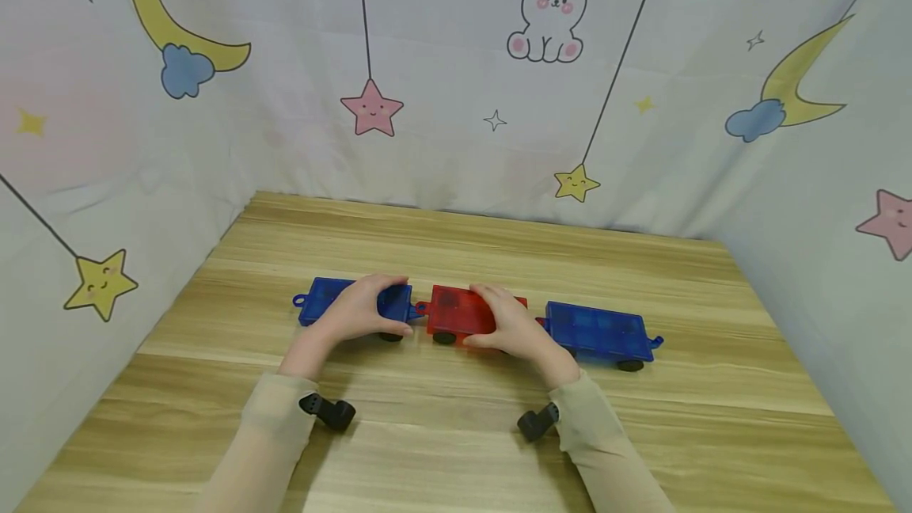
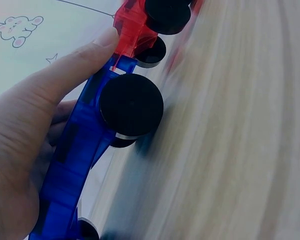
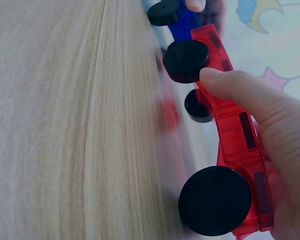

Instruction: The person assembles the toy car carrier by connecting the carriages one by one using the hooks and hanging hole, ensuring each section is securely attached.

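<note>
My left hand (image 1: pixel 354 309) grips a translucent blue toy train wagon (image 1: pixel 318 303), thumb on the near side and fingers over the far side. To its right, my right hand (image 1: pixel 514 327) holds a red wagon (image 1: pixel 450 309) in the same way. The blue wagon's right-end coupling meets the red wagon's ring; whether they are hooked is too small to tell. A second blue wagon (image 1: pixel 598 331) stands at the right end, its left-end coupling partly hidden behind my right hand. Black wheels (image 2: pixel 131 105) show beneath the held blue wagon, and another black wheel (image 3: pixel 215 201) beneath the red one.
The wagons stand in a row across the wood-grain table (image 1: pixel 442 442). A pale curtain (image 1: pixel 463 157) printed with stars, moons and a rabbit hangs behind the table and along both sides. A small black camera (image 1: pixel 335 412) is strapped to each sleeve cuff.
</note>
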`<state>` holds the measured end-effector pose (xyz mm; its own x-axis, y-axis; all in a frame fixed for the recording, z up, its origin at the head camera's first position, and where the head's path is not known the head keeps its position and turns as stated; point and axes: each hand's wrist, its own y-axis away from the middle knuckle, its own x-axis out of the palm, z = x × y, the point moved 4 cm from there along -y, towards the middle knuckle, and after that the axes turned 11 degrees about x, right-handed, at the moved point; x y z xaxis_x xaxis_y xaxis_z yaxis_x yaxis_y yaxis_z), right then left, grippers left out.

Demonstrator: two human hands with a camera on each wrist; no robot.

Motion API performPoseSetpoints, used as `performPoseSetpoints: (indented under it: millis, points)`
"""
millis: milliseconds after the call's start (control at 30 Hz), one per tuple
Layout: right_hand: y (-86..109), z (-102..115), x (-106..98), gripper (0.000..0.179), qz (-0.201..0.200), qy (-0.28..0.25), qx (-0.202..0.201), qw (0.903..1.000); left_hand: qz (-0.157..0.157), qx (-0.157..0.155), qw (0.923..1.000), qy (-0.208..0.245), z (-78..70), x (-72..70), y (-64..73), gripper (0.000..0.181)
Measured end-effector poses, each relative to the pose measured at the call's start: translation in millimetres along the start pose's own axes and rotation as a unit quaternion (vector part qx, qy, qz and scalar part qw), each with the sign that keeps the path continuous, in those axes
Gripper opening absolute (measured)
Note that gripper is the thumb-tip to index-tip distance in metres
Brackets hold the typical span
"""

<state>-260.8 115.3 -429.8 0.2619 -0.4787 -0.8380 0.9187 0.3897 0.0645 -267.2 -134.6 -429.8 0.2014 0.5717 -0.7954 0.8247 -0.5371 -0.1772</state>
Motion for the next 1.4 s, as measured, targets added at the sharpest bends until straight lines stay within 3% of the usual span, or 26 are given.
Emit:
performPoseSetpoints:
  millis: [1400]
  points:
    - [-1.3, 0.5, 2.2, 0.087, 0.006, 0.031, 0.013, 0.9994, -0.001, 0.006, 0.9999, -0.01, -0.1, 0.6, 0.4, 0.09]
